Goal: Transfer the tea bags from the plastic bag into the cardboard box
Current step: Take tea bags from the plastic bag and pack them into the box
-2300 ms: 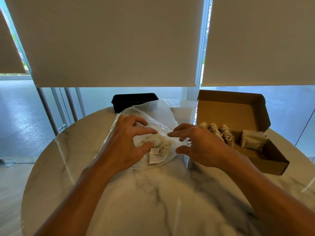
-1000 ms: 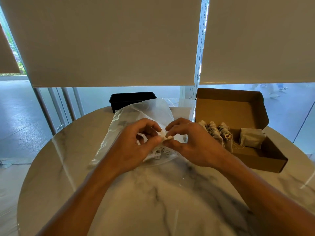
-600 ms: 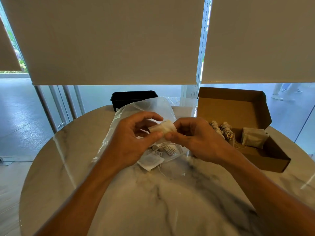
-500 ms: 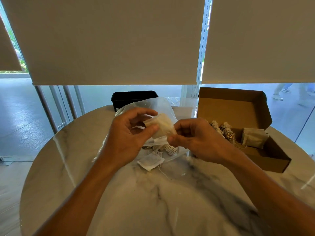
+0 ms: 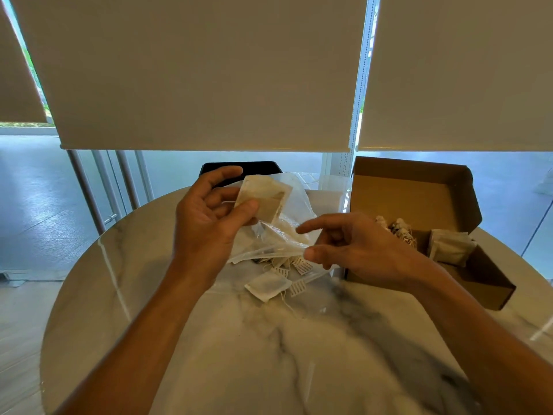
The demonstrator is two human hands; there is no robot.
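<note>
My left hand (image 5: 206, 226) holds a beige tea bag (image 5: 264, 197) up above the table, pinched between thumb and fingers. My right hand (image 5: 356, 250) pinches the edge of the clear plastic bag (image 5: 287, 235), index finger stretched toward the left hand. More tea bags (image 5: 267, 284) and paper tags spill from the bag's mouth onto the marble. The open cardboard box (image 5: 419, 205) stands at the right with several tea bags (image 5: 449, 248) inside it.
A round marble table (image 5: 269, 354) carries everything. A black tray (image 5: 242, 169) sits at the far edge behind the plastic bag. Roller blinds and glass panes rise beyond the table.
My left hand has lifted one tea bag up out of the plastic bag. My right hand let go of that tea bag and now grips the plastic bag's edge lower down.
</note>
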